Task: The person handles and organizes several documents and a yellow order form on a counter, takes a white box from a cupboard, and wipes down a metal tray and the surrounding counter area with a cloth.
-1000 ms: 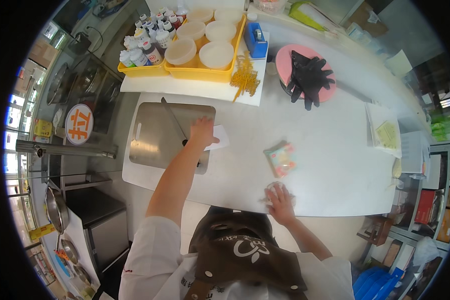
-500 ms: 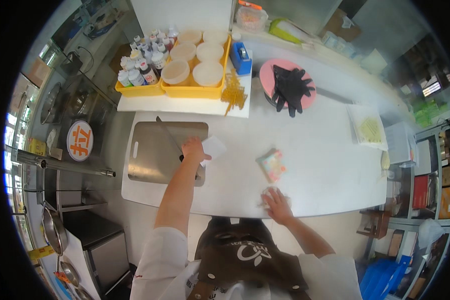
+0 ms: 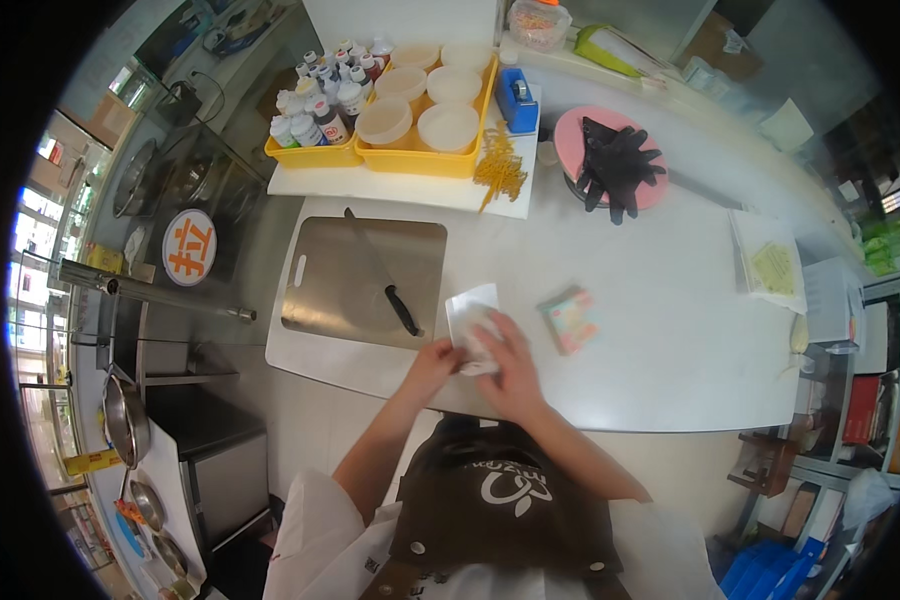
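A flat piece of white paper or a thin packet (image 3: 470,301) stands out between my two hands, close to the table's near edge. Its lower edge is pinched in my left hand (image 3: 434,367). My right hand (image 3: 510,368), blurred by motion, lies across the paper with its fingers closed over it. Something whitish and crumpled shows beneath those fingers, too smeared to identify. Right of my hands sits a small pastel box or packet (image 3: 570,320), coloured mint and pink. A knife with a black handle (image 3: 402,310) rests on the metal cutting board (image 3: 315,300) to the left.
Yellow trays (image 3: 420,163) with dye bottles and round lidded tubs fill the back left, beside a blue tape dispenser (image 3: 517,101). Black gloves (image 3: 620,165) lie on a pink round turntable (image 3: 572,135). At the right edge is a bag with pale green contents (image 3: 773,268).
My left hand has come off the board's edge with the white paper. My right hand has moved left to meet it, leaving its spot near the table edge. The view has shifted slightly.
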The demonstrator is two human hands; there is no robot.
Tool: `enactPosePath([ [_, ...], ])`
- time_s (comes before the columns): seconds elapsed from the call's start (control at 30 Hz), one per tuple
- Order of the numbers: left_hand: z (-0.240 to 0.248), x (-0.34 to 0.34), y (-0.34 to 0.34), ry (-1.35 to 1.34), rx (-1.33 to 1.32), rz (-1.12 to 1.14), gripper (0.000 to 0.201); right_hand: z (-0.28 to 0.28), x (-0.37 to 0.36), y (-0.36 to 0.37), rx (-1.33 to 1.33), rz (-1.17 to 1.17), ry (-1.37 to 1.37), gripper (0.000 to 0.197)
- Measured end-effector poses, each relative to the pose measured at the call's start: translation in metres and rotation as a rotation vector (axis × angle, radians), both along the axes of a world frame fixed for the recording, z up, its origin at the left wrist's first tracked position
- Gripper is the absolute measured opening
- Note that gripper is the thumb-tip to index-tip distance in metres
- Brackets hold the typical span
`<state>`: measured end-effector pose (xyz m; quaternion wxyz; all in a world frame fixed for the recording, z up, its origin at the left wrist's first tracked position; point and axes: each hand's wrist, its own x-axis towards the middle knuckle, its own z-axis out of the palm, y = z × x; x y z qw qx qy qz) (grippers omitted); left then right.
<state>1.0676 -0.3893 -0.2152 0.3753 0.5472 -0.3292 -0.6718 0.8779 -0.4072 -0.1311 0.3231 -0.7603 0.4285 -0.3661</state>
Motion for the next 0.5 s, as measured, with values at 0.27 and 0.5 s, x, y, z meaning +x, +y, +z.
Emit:
enactPosePath([
  [0.27,0.052,0.016,0.06,0.075,-0.125,0.212,0.03,-0.019,0.069,-0.056,0.012,0.053,0.021,0.043],
  [0.5,0.065,0.063,0.067,0.034,-0.003,0.406,0.029,-0.065,0.055,-0.037,0.385,-0.177,-0.138,0.035],
])
